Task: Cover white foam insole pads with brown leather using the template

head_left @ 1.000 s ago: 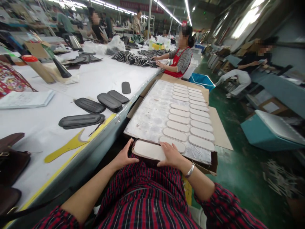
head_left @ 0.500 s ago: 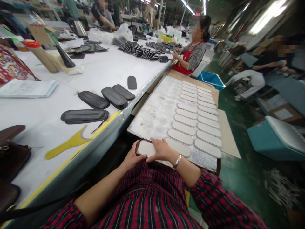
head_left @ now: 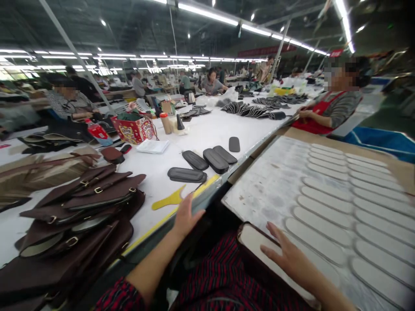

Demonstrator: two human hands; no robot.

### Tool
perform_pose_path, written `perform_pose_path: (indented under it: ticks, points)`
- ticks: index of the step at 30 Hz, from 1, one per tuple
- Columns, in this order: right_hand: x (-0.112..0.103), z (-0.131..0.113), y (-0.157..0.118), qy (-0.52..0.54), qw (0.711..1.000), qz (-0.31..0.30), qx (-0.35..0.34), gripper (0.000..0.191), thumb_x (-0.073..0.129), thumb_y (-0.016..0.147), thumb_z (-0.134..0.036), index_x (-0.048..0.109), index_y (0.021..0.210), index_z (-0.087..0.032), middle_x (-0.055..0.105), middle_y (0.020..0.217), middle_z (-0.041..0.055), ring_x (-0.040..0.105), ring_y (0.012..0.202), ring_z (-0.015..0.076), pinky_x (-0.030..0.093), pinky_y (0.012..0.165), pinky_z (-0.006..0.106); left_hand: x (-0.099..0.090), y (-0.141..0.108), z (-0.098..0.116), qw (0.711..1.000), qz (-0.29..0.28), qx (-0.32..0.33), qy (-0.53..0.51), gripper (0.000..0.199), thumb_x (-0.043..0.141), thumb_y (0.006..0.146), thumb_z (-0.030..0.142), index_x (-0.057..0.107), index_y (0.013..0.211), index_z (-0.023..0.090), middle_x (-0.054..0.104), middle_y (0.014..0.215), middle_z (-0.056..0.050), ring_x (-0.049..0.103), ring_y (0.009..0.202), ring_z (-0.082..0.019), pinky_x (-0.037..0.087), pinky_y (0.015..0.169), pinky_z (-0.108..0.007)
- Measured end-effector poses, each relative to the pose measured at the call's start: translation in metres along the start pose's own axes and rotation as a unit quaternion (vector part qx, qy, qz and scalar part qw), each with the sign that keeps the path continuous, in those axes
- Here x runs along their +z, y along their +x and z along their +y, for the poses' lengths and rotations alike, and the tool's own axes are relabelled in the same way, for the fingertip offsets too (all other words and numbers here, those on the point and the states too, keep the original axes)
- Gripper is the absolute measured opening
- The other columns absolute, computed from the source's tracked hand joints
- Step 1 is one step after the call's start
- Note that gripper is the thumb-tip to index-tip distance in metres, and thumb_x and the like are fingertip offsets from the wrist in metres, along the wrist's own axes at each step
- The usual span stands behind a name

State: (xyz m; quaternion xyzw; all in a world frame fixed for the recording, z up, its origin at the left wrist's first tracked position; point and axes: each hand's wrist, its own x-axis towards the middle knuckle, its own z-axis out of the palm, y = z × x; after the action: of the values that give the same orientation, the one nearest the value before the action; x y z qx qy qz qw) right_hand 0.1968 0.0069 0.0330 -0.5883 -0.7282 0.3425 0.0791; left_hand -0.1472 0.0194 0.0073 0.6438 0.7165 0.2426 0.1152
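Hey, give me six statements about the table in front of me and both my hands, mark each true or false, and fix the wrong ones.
1. The left hand is open near the forked yellow tool. True.
2. The right hand grips the forked yellow tool. False: that hand is over the white-faced piece.
3. The pale ovals lie in two columns on the board. True.
4. The dark grey pads form one single stack. False: they lie in several places, one apart from the rest.
5. An orange-capped container stands on the white table. True.
6. The buckled brown pieces lie on the board. False: they are heaped on the white table.
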Motion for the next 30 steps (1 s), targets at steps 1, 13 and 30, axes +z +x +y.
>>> perform_pose_path:
  ticks: [1, 13, 30]
  points:
    - [0.0, 0.0, -0.006, 0.021, 1.0, 0.012, 0.007, 0.081, 0.04, 0.077, -0.058, 0.019, 0.139, -0.011, 0.029, 0.142, 0.0118, 0.029, 0.129, 0.0212, 0.022, 0.108, 0.035, -0.016, 0.008, -0.018, 0.999, 0.026, -0.031, 0.026, 0.077, 0.049, 0.077, 0.051, 0.017, 0.137, 0.014, 0.02, 0.145, -0.016, 0.013, 0.134, -0.026, 0.008, 0.109, -0.046]
    - [0.036, -0.086, -0.07, 0.185, 0.968, -0.052, -0.16, 0.033, 0.045, 0.085, -0.036, 0.058, 0.112, -0.022, 0.062, 0.107, 0.0042, 0.056, 0.1, 0.0169, 0.042, 0.091, 0.029, -0.052, -0.036, -0.036, 0.999, -0.046, -0.002, 0.027, 0.028, 0.038, 0.082, 0.039, 0.058, 0.094, 0.024, 0.065, 0.1, 0.002, 0.053, 0.105, -0.025, 0.038, 0.093, -0.044]
    - [-0.002, 0.029, -0.111, 0.515, 0.797, 0.271, 0.159, 0.033, 0.044, 0.082, -0.049, 0.048, 0.096, -0.02, 0.057, 0.07, -0.0019, 0.055, 0.051, 0.0107, 0.047, 0.051, 0.024, 0.062, -0.057, 0.203, 0.85, -0.323, 0.394, -0.134, 0.063, 0.057, 0.068, 0.057, 0.052, 0.118, 0.019, 0.057, 0.119, -0.012, 0.05, 0.11, -0.028, 0.036, 0.096, -0.042]
